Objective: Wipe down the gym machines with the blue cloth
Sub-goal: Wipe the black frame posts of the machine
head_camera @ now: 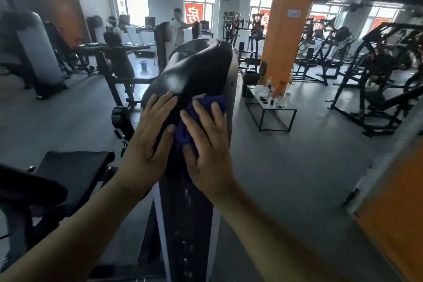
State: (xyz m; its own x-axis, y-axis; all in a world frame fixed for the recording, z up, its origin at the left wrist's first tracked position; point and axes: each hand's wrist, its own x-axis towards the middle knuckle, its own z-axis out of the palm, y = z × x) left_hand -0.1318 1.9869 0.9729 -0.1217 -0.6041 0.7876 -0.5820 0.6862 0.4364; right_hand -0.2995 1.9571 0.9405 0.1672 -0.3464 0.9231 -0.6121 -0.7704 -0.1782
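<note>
Two bare forearms reach forward from the bottom edge to the machine (187,213), a tall black tower with pale side edges and a rounded glossy cover (201,64) on top. The left hand (146,144) lies flat on the cover's near left face, its fingers (158,107) straight and spread wide, holding nothing. The right hand (208,151) presses the blue cloth (183,137) against the cover's near right face. Its fingers (217,117) are nearly straight on top of the cloth, and its thumb lies against the bunched fabric. The cloth shows between the two hands and past the right fingertips, at the cover's right edge.

Left of the machine, a black padded seat (75,167) stands close by. Right of the machine, bare grey floor (286,167) spreads wide, reaching a glass-topped counter (279,109) carrying bottles and an orange pillar (286,30) behind it. Beyond the machine, other black machines crowd the room, and a person (177,30) stands near the windows.
</note>
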